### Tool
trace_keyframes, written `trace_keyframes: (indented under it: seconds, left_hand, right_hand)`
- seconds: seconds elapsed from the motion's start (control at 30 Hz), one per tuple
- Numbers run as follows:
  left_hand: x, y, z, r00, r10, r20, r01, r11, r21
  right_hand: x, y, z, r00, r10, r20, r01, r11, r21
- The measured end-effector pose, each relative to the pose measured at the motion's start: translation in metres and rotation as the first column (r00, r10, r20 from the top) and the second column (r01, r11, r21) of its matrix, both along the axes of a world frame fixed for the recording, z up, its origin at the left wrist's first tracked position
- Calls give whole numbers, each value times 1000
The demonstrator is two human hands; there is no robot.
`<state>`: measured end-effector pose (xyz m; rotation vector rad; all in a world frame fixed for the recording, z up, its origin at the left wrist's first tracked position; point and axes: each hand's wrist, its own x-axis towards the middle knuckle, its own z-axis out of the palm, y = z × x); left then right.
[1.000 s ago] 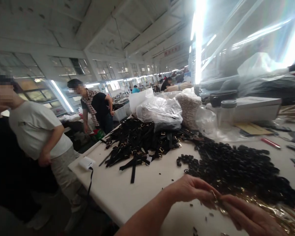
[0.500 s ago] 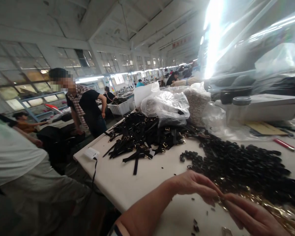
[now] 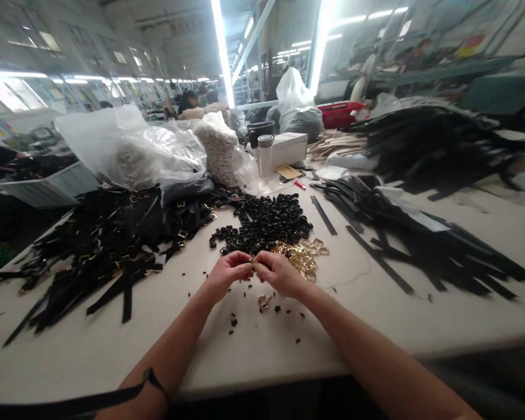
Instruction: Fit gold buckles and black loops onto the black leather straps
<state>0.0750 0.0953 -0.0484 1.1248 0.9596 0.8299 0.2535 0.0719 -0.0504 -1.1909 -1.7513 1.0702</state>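
Observation:
My left hand (image 3: 233,273) and my right hand (image 3: 281,273) meet fingertip to fingertip over the table, both pinching a small gold buckle (image 3: 252,262) that the fingers mostly hide. Just beyond them spreads a heap of small black loops (image 3: 266,219). Loose gold buckles (image 3: 306,256) lie beside my right hand, on its far side. Below the hands, a couple of gold buckles (image 3: 263,302) and several tiny black pieces (image 3: 233,321) are scattered on the tabletop.
At left, a pile of black straps with gold buckles (image 3: 126,286) covers the pale table (image 3: 289,361). Plastic bags (image 3: 157,146), a clear jar (image 3: 265,156) and a white box (image 3: 291,149) stand behind. Long black strips (image 3: 402,239) lie at right, with a red pen (image 3: 300,185) nearer the middle.
The view has swung right and levelled, bringing the strips at right into sight and putting the nearby standing people out of frame. Both hands remain together, pinching at their fingertips.

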Motion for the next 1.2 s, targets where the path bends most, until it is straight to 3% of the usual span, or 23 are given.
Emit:
trace_keyframes:
  seconds: [0.1, 0.27, 0.5, 0.73, 0.87, 1.2]
  left_hand:
    - [2, 0, -2, 999, 35, 4, -35, 999, 19]
    - [-9, 6, 5, 994, 6, 113, 6, 995, -103]
    - [-9, 4, -5, 994, -18, 104, 36, 985, -168]
    - [-6, 0, -1, 992, -39, 121, 55, 990, -129]
    - [-1, -2, -1, 993, -16, 119, 31, 992, -122]
    - [4, -7, 10, 994, 29, 110, -23, 998, -54]
  right_hand:
    - [2, -1, 6, 1000, -10, -2, 10, 999, -40]
    - [16, 0, 20, 980, 197, 21, -183, 941, -285]
    - [11, -2, 12, 989, 138, 56, -131, 985, -115]
    - [7, 0, 3, 982, 182, -45, -187, 972, -144]
    - [6, 2, 1, 991, 125, -51, -131, 984, -121]
    - [2, 2, 0, 996, -46, 79, 36, 992, 125]
